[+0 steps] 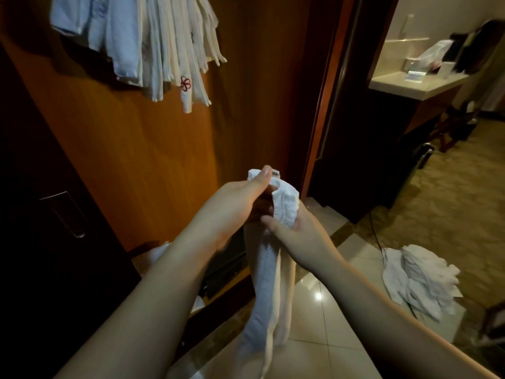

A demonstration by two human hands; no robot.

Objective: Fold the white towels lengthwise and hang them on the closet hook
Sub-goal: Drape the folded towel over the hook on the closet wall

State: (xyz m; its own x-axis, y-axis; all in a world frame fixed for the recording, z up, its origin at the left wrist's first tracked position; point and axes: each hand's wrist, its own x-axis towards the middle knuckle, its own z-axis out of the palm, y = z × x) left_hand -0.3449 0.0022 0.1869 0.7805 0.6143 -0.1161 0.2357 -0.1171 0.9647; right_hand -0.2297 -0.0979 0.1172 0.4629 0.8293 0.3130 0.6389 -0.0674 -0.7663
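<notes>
A white towel (266,291), folded into a long narrow strip, hangs down in front of me. My left hand (240,199) grips its top end, thumb pressed on the upper edge beside a small label. My right hand (293,232) holds the bunched top from the right and below, fingers curled round the folds. Several white and pale blue towels (153,42) hang in a bunch at the top left against the wooden closet panel (131,149). The hook itself is out of view. A loose pile of white towels (420,277) lies on the floor at the right.
A dark closet door with a metal handle (68,214) stands at the left. Glossy floor tiles (322,318) lie below my arms, with patterned carpet (451,192) beyond. A counter (415,84) with small items sits at the upper right, past a dark doorway.
</notes>
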